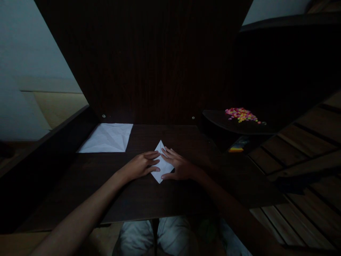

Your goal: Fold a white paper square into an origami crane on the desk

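— Where are the hands?
— Centre frame: left hand (142, 165) and right hand (178, 167) lie flat, fingers spread, pressing the folded white paper (161, 164) onto the dark desk (186, 199).
— Beyond them?
— A creased sheet (108, 138) upper left; coloured bits (242, 115) right.

I see a creased white sheet (108, 138) lying flat at the far left of the dark wooden desk (80, 185), and a heap of small colourful bits (242, 115) on a dark shelf (213, 119) to the right.
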`<state>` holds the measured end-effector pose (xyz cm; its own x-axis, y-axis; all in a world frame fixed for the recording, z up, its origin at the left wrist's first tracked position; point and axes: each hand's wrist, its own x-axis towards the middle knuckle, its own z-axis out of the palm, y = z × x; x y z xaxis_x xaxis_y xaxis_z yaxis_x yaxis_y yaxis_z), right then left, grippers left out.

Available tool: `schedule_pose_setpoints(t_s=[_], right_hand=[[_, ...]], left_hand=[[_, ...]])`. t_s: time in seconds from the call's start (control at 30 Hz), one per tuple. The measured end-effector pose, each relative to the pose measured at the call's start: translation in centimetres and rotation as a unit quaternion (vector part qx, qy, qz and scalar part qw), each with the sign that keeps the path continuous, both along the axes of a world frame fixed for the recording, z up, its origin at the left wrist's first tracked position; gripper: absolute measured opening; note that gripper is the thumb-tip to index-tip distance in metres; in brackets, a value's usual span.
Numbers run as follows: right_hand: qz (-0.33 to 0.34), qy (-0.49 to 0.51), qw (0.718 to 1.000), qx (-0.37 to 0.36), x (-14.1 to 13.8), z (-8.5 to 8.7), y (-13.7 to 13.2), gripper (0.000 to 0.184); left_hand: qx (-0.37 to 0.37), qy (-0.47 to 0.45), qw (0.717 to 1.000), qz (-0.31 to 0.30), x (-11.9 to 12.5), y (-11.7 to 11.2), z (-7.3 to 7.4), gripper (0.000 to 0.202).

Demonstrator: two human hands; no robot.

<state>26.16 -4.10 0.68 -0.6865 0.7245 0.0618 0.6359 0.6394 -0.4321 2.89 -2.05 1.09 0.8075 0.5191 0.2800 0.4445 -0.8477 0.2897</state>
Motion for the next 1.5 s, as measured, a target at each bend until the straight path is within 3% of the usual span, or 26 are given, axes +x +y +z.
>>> schedule_pose_setpoints(t_s=[0.17,0.27,0.53,0.97,1.13,1.3,1.5], right_hand=[[-0.027,0.046,0.999,0.009,0.2,-0.6,0.4,0.079],[-0.043,0.060,0.997,-0.009,0.1,-1.0,0.5,0.076],[-0.058,0.060,0.995,-0.045,-0.3,-1.1,0.6,0.091],[-0.046,0.027,0.996,-0.066,-0.2,-1.0,0.6,0.093],[-0.049,0.046,0.996,-0.057,-0.4,-1.4,0.7,0.093],[-0.038,0.029,0.996,-0.073,-0.3,-0.7,0.6,0.096],[-0.047,0.034,0.995,-0.076,-0.4,-0.3,0.4,0.099]], left_hand=[[0.006,0.013,1.000,0.025,-0.1,0.0,0.0,0.043],[-0.021,0.035,0.999,0.019,-0.2,-0.1,0.3,0.052],[-0.056,0.065,0.996,0.037,0.2,-0.5,0.4,0.060],[-0.088,0.086,0.991,0.054,0.3,-0.5,1.0,0.070],[-0.098,0.083,0.990,0.060,0.3,-0.6,0.9,0.070],[-0.114,0.066,0.990,0.046,0.0,-0.2,0.6,0.065],[-0.118,0.066,0.989,0.064,0.3,-0.5,1.2,0.064]])
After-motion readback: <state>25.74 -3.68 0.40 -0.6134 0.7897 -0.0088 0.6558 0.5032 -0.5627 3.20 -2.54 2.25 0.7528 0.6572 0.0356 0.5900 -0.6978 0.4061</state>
